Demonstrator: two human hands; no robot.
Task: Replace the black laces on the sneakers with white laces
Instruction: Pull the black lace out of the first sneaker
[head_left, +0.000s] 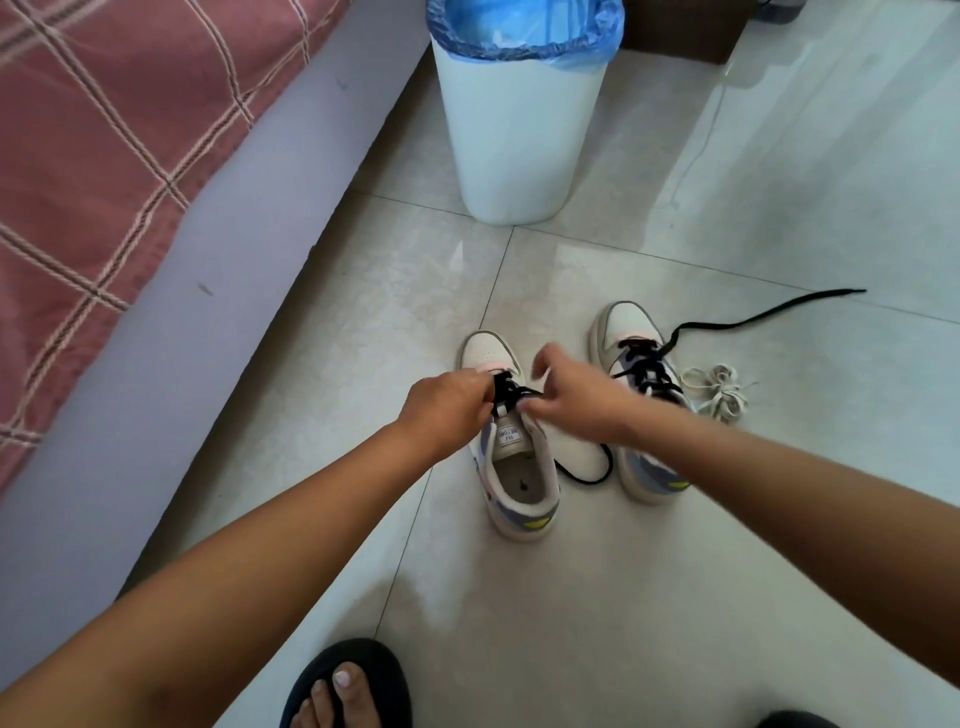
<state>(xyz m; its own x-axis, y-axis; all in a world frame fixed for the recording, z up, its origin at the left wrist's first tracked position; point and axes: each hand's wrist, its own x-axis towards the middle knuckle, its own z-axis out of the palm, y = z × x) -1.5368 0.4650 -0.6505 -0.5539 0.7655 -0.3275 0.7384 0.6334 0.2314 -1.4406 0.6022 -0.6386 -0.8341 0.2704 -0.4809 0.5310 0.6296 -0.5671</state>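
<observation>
Both hands are on the near sneaker (511, 441). My left hand (447, 402) pinches the black lace (506, 391) at the top eyelets, fingers curled round it. My right hand (576, 392) is curled at the tongue; it looks to be pinching the same lace, but the fingertips blur, so I can't be certain. One end of that lace loops loose on the floor (587, 475) between the two shoes.

The far sneaker (641, 395) sits just right of it, still laced black, one long black end (769, 314) trailing away over the tiles. The white laces (719, 389) lie bundled just beside the far sneaker's right side.

Risks as I judge them:
- Nothing pins the near sneaker. A hard pull on the lace would lift or drag it instead of freeing the eyelets.
- My right forearm hangs over the far sneaker; a sweep could knock it onto the white bundle.
- Loose lace ends could snag or knot if pulled out of order.

Room: open tile in front and to the right. A bed edge (171, 322) runs close on the left, a white bin (519, 130) stands ahead, and my sandalled foot (345, 686) is near the bottom edge.
</observation>
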